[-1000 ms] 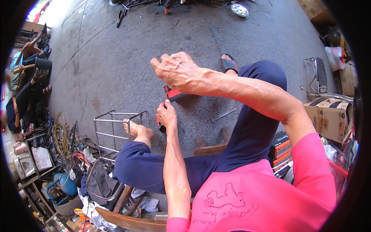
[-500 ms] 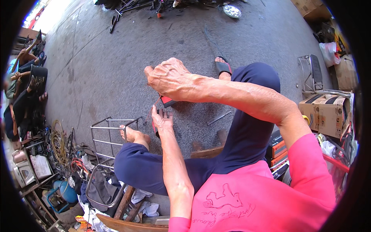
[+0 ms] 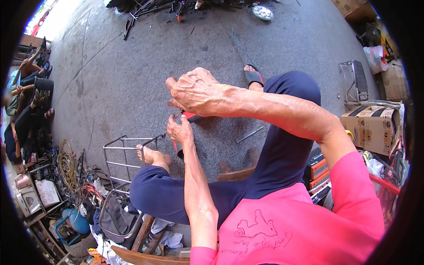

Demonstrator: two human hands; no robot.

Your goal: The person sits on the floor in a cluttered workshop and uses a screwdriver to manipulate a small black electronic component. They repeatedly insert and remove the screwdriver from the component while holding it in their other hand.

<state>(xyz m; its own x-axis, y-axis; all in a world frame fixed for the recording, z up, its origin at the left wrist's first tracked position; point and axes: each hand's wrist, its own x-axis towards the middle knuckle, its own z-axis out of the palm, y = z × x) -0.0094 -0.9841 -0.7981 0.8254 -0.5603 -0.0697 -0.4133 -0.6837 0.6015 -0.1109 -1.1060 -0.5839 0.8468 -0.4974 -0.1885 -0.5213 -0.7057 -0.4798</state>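
Observation:
My right hand (image 3: pixel 196 92) is closed, knuckles up, above the floor in front of me. Just below it, my left hand (image 3: pixel 180 130) has its fingers bent together by a thin dark strand (image 3: pixel 178 114) that runs up toward the right hand. What either hand pinches is too small and partly hidden to name. Beside the fingers a red and black object (image 3: pixel 191 116) shows, mostly covered by my right hand and wrist. A metal wire rack (image 3: pixel 128 149) stands at my left foot, one end reaching close to my left hand. A black and red piece (image 3: pixel 178 149) lies behind my left wrist.
A thin metal rod (image 3: pixel 250 134) lies on the grey floor. Tools (image 3: pixel 150 8) and a round patterned plate (image 3: pixel 263 13) are at the far side. Cables (image 3: pixel 67 165) and clutter crowd the left; a cardboard box (image 3: pixel 369 128) stands right. Other people (image 3: pixel 28 101) sit at far left.
My left hand has risen slightly and its spread fingers have curled inward. My right hand stays nearly in place, with a finger now showing lower, nearer the left hand.

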